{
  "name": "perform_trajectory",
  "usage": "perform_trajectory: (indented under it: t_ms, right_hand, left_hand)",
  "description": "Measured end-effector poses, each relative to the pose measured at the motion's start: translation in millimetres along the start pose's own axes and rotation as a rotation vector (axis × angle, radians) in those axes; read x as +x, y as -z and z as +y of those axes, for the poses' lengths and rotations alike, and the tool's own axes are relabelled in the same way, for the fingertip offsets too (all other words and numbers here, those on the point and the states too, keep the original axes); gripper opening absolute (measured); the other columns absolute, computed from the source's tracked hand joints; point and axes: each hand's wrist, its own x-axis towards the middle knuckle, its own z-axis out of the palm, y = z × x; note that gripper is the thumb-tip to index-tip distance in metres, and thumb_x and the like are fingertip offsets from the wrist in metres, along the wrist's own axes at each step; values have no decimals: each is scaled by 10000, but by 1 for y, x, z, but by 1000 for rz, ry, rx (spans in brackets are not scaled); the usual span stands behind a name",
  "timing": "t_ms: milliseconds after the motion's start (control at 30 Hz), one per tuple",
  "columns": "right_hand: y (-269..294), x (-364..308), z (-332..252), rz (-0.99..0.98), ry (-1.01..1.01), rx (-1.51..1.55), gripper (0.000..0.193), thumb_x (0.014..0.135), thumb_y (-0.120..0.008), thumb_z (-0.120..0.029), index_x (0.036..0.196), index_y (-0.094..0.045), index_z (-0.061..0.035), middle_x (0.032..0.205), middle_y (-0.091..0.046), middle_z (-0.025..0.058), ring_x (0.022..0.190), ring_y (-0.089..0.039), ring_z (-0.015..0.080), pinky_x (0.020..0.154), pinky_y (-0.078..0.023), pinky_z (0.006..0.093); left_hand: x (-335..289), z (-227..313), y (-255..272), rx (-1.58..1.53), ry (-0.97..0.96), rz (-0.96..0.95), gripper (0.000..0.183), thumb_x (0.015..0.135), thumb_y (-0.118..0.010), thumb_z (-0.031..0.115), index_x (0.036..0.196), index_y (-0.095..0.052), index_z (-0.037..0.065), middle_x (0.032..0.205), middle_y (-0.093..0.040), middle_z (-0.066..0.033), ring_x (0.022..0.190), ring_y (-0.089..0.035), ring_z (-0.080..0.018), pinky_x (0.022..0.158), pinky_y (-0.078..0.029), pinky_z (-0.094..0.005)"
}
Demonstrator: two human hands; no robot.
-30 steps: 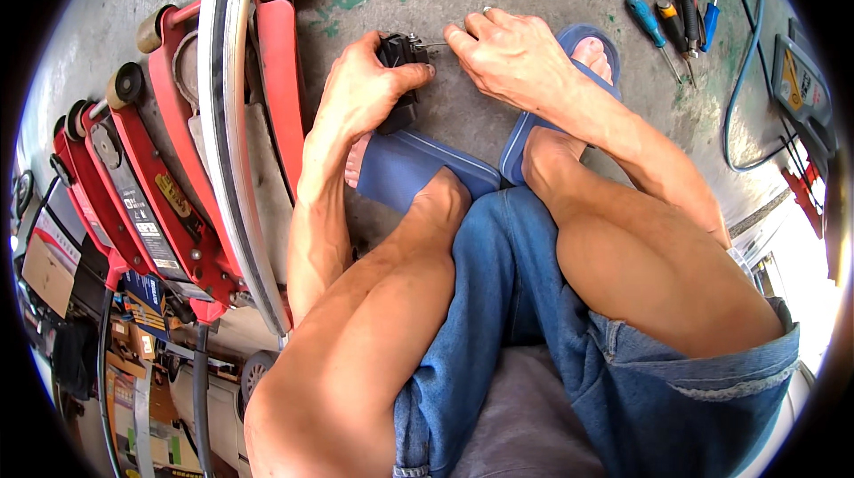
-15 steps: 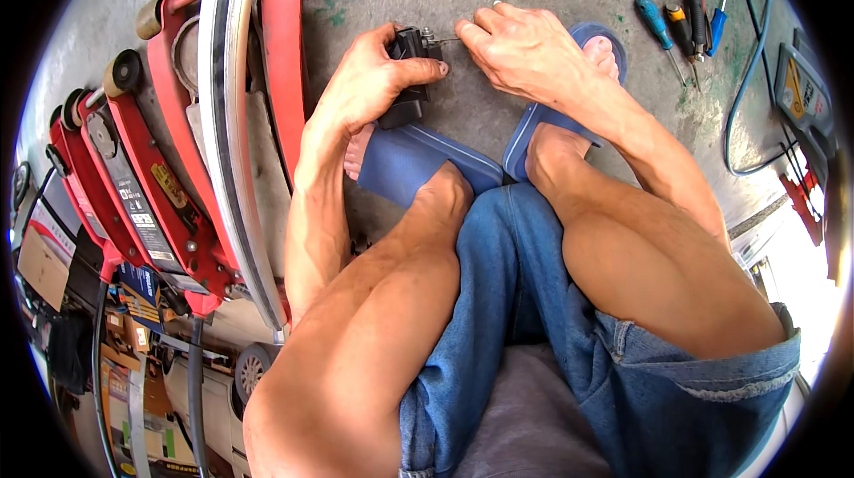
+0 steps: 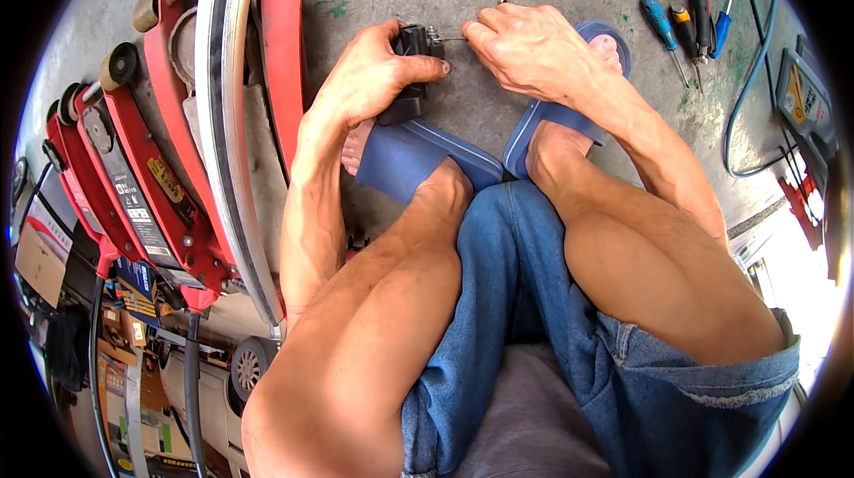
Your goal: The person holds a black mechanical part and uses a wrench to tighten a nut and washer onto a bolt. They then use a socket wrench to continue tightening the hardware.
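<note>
My left hand (image 3: pixel 374 67) is closed around a black block-shaped part (image 3: pixel 412 78), thumb pressed along its near side. Small metal hardware, with what looks like a threaded end (image 3: pixel 433 36), sticks out of the part's upper right. My right hand (image 3: pixel 534 53) is closed just to the right of it, fingers curled and pinched. From those fingertips a thin metal rod (image 3: pixel 452 39) reaches toward the hardware; its exact kind is hidden by the hand. A small shiny metal piece (image 3: pixel 503 0) shows just beyond the right knuckles; I cannot tell if it belongs to the rod.
Red floor jacks (image 3: pixel 165 184) stand at the left, crossed by a curved silver and black strip (image 3: pixel 222 122). Screwdrivers (image 3: pixel 660 24) and other hand tools lie at the upper right. A blue hose (image 3: pixel 737 113) runs beside a grey container (image 3: pixel 805 91). My blue sandals (image 3: pixel 405 158) are below the hands.
My right hand has shifted slightly right and down, its fingers curled a little differently. The shiny piece beyond its knuckles shows more plainly. My left hand keeps its hold on the black part.
</note>
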Motion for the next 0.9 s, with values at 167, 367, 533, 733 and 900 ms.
perform_trajectory:
  t_ms: [167, 367, 533, 733, 900]
  right_hand:
    - [-4, -3, 4, 2, 9, -12, 149, 921, -641, -169, 892, -571, -41, 808, -608, 115, 811, -667, 316, 646, -541, 451]
    - [1, -2, 1, -13, -12, -46, 158, 921, -637, -172, 878, -562, -40, 811, -613, 122, 794, -670, 328, 643, -545, 455]
    - [-6, 2, 2, 1, 11, -24, 131, 916, -631, -153, 885, -571, -40, 819, -619, 122, 813, -676, 326, 653, -556, 449]
    - [-21, -8, 2, 10, -25, -15, 138, 916, -639, -150, 883, -564, -39, 810, -613, 123, 802, -673, 330, 658, -559, 446]
    - [-21, -5, 0, -6, -62, -30, 144, 884, -636, -145, 893, -581, -12, 828, -641, 144, 781, -695, 345, 656, -576, 453]
  left_hand:
    - [4, -5, -6, 94, -3, 24, 350, 785, -850, 221, 965, -684, -29, 832, -682, -61, 768, -605, -141, 730, -495, -308]
    - [5, -8, -10, 67, -40, 55, 345, 787, -852, 217, 957, -680, -29, 829, -686, -64, 768, -611, -139, 733, -503, -312]
    - [2, -12, -11, 103, -27, 80, 368, 783, -849, 233, 966, -677, -36, 837, -697, -86, 778, -628, -157, 741, -510, -328]
    - [3, -1, -17, 298, 20, 61, 550, 720, -809, 366, 1016, -682, -80, 975, -736, -280, 985, -721, -411, 876, -543, -456]
    - [5, -1, -21, 311, -6, 113, 548, 735, -794, 358, 1027, -670, -90, 958, -729, -292, 991, -717, -421, 888, -539, -473]
